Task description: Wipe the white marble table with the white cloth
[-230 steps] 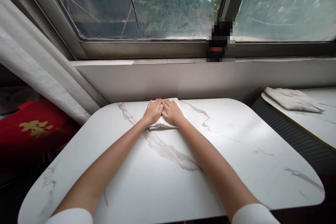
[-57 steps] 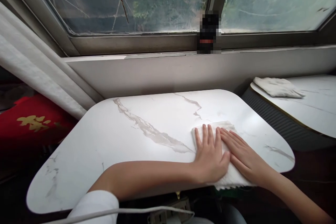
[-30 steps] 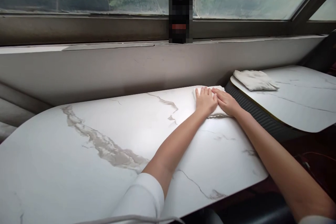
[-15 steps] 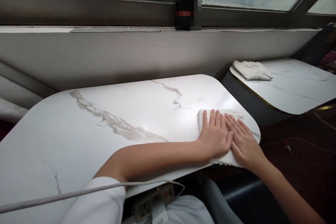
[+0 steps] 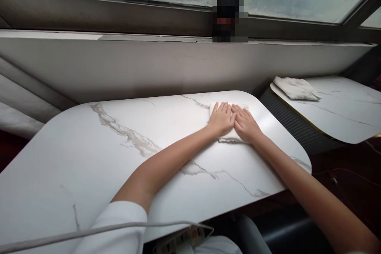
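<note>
The white cloth [image 5: 233, 137] lies folded toward the far right of the table [image 5: 80, 158], directly beneath the left hand [image 5: 220, 120] and the right hand [image 5: 245, 124].

A pale wall [image 5: 149, 67] spans the back; the marble-veined table sets its long side along it, corners rounded; a second table [image 5: 345, 107] stands to the right, apart from the first, with a second cloth [image 5: 296, 88] on its near left end, well clear of both hands, the right being the closer.

The left forearm [image 5: 175, 147] slants across the table to the white cloth, which lies ahead and somewhat to the right of the person; the right forearm [image 5: 300, 182] comes in from the right; the hands cover most of the fabric, so its long axis is uncertain, though it seems to run away from the person, toward the wall; its near edge shows below the wrists.

Neither hand is nearer, as both touch it; the left rests flat on the left half, fingers slightly fanned toward the wall, thumb reaching to the right hand's inner edge; the right rests flat on the other half, fingers slanting away and leftward; neither appears to pinch the cloth.
</note>
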Demonstrator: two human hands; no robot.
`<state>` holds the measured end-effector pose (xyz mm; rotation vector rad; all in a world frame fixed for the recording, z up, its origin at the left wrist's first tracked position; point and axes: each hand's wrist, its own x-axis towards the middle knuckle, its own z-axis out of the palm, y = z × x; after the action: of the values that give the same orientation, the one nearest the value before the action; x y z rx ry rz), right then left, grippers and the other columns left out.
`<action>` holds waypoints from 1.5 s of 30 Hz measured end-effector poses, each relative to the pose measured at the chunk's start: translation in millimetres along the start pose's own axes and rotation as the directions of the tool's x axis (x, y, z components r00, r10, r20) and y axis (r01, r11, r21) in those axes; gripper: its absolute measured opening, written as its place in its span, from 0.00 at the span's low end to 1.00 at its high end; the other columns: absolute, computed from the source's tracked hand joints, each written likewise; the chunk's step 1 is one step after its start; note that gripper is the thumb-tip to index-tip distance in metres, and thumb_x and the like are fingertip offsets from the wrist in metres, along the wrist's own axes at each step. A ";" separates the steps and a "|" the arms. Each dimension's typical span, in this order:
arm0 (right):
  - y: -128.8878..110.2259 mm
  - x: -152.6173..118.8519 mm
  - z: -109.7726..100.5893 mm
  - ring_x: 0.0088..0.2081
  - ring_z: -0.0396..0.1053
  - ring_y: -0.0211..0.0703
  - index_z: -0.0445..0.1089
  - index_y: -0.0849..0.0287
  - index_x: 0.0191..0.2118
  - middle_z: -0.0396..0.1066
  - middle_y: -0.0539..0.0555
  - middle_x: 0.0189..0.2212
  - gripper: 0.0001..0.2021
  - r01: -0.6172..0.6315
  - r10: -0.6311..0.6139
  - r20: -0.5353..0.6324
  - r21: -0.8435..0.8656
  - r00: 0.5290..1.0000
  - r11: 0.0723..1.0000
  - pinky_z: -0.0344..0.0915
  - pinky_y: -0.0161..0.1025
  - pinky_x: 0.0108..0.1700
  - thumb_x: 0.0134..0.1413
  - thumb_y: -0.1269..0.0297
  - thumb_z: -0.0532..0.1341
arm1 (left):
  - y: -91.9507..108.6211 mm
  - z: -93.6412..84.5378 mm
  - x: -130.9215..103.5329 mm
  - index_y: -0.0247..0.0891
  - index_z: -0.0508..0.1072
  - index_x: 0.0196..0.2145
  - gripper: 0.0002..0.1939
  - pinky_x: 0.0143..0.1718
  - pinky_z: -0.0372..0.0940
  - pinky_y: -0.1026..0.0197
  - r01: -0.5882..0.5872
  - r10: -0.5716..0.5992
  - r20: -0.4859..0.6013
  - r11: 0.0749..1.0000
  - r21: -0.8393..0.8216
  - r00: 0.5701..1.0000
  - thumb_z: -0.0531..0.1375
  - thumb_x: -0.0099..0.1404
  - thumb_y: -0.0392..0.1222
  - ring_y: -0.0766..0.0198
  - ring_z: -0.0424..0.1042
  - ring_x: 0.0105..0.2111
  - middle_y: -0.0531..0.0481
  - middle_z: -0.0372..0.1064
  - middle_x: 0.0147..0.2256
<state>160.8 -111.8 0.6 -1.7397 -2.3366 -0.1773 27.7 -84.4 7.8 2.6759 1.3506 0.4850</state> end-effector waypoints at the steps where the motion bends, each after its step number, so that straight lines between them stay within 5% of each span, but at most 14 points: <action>1: 1.7 19.3 4.2 0.64 0.46 0.47 0.50 0.67 0.63 0.51 0.60 0.63 0.26 -0.007 0.007 0.004 -0.006 1.000 1.000 0.46 0.50 0.62 0.61 0.66 0.39 | -12.4 0.9 13.3 0.24 0.53 0.61 0.27 0.63 0.35 0.52 0.018 -0.018 -0.012 1.000 0.002 1.000 0.36 0.72 0.44 0.58 0.45 0.63 0.40 0.49 0.62; 4: -0.9 71.1 14.4 0.63 0.47 0.48 0.52 0.69 0.62 0.52 0.62 0.62 0.26 -0.008 0.008 0.006 -0.021 1.000 1.000 0.47 0.49 0.61 0.61 0.67 0.39 | -48.3 -0.2 42.6 0.25 0.55 0.60 0.26 0.63 0.36 0.53 0.081 -0.080 -0.053 0.997 0.013 0.995 0.36 0.71 0.42 0.59 0.47 0.62 0.40 0.51 0.62; 8: -15.9 115.3 24.1 0.63 0.48 0.47 0.53 0.70 0.61 0.52 0.61 0.62 0.26 0.045 -0.044 0.009 -0.038 0.999 0.998 0.47 0.47 0.62 0.60 0.68 0.40 | -85.1 -7.4 52.5 0.24 0.57 0.59 0.26 0.62 0.37 0.53 0.165 -0.160 -0.092 0.985 0.050 0.983 0.36 0.71 0.41 0.58 0.48 0.62 0.40 0.52 0.61; 14: -41.1 117.8 28.5 0.63 0.47 0.46 0.52 0.69 0.62 0.52 0.60 0.62 0.26 0.168 -0.167 -0.010 0.011 0.986 0.986 0.45 0.47 0.62 0.60 0.67 0.41 | -98.8 -14.6 21.9 0.26 0.56 0.60 0.26 0.63 0.36 0.52 0.261 -0.250 -0.127 0.962 0.083 0.960 0.36 0.72 0.43 0.58 0.47 0.62 0.40 0.50 0.62; 18: -60.1 81.5 20.2 0.64 0.45 0.47 0.51 0.72 0.62 0.50 0.61 0.63 0.26 0.200 -0.200 0.011 0.046 0.980 0.979 0.43 0.47 0.63 0.61 0.66 0.40 | -81.6 -19.0 -18.0 0.26 0.55 0.61 0.27 0.63 0.35 0.51 0.259 -0.247 -0.123 0.962 0.087 0.961 0.37 0.72 0.44 0.58 0.45 0.63 0.41 0.49 0.62; 22: -86.7 15.7 3.5 0.64 0.42 0.47 0.49 0.70 0.63 0.49 0.61 0.63 0.26 0.193 -0.193 -0.006 0.073 0.981 0.978 0.43 0.50 0.64 0.62 0.65 0.39 | -50.3 -28.7 -75.8 0.26 0.53 0.62 0.27 0.63 0.33 0.50 0.184 -0.177 -0.076 0.979 0.085 0.981 0.37 0.72 0.44 0.58 0.43 0.63 0.41 0.47 0.63; 28: -136.6 -98.1 -21.0 0.65 0.35 0.53 0.26 0.66 0.67 0.37 0.61 0.66 0.31 0.271 -0.270 -0.022 0.117 0.963 0.955 0.40 0.58 0.64 0.63 0.64 0.42 | -8.2 -52.9 -180.3 0.32 0.47 0.64 0.27 0.64 0.33 0.49 -0.019 0.019 0.002 1.000 0.025 1.000 0.40 0.71 0.47 0.58 0.37 0.64 0.46 0.42 0.64; 33: -168.3 -137.0 -35.5 0.65 0.34 0.61 0.20 0.68 0.65 0.35 0.64 0.66 0.36 0.359 -0.362 -0.036 0.251 0.932 0.899 0.40 0.64 0.61 0.62 0.61 0.45 | -1.8 -73.2 -236.6 0.37 0.43 0.65 0.27 0.64 0.38 0.50 -0.063 0.064 0.037 0.998 -0.024 0.997 0.43 0.71 0.44 0.58 0.37 0.64 0.49 0.39 0.65; 36: -178.9 -128.8 -42.4 0.65 0.35 0.59 0.22 0.68 0.66 0.36 0.64 0.66 0.37 0.416 -0.440 0.022 0.283 0.898 0.864 0.43 0.61 0.62 0.62 0.59 0.47 | -10.3 -78.0 -249.6 0.36 0.41 0.65 0.28 0.63 0.40 0.49 -0.017 0.019 0.078 0.999 -0.036 0.997 0.44 0.70 0.40 0.58 0.37 0.64 0.47 0.38 0.65; 39: -184.9 -98.7 -41.2 0.65 0.38 0.55 0.36 0.69 0.66 0.40 0.63 0.65 0.33 0.418 -0.451 0.090 0.250 0.888 0.873 0.41 0.56 0.63 0.61 0.59 0.47 | -27.7 -76.1 -244.2 0.33 0.43 0.65 0.30 0.63 0.39 0.48 0.111 -0.110 0.075 0.994 -0.016 0.991 0.45 0.67 0.36 0.56 0.34 0.64 0.45 0.37 0.65; 42: -188.7 -49.5 -27.0 0.64 0.41 0.55 0.47 0.71 0.64 0.46 0.64 0.64 0.31 0.384 -0.408 0.098 0.198 0.908 0.902 0.41 0.54 0.63 0.60 0.57 0.47 | -57.9 -71.6 -217.8 0.29 0.49 0.63 0.28 0.64 0.37 0.48 0.257 -0.258 0.019 0.966 0.010 0.966 0.44 0.66 0.37 0.56 0.35 0.64 0.44 0.41 0.64; 45: -191.7 9.1 -5.1 0.65 0.40 0.54 0.48 0.69 0.64 0.46 0.62 0.64 0.30 0.351 -0.366 0.067 0.165 0.928 0.922 0.36 0.55 0.63 0.60 0.56 0.45 | -101.1 -69.1 -177.6 0.28 0.51 0.62 0.26 0.64 0.36 0.50 0.339 -0.338 -0.035 0.940 0.037 0.941 0.40 0.68 0.37 0.58 0.39 0.64 0.44 0.45 0.64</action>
<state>-24.4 -160.3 14.7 -1.2651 -2.6466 0.0264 -170.8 -169.0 7.7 2.3972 1.8007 0.4582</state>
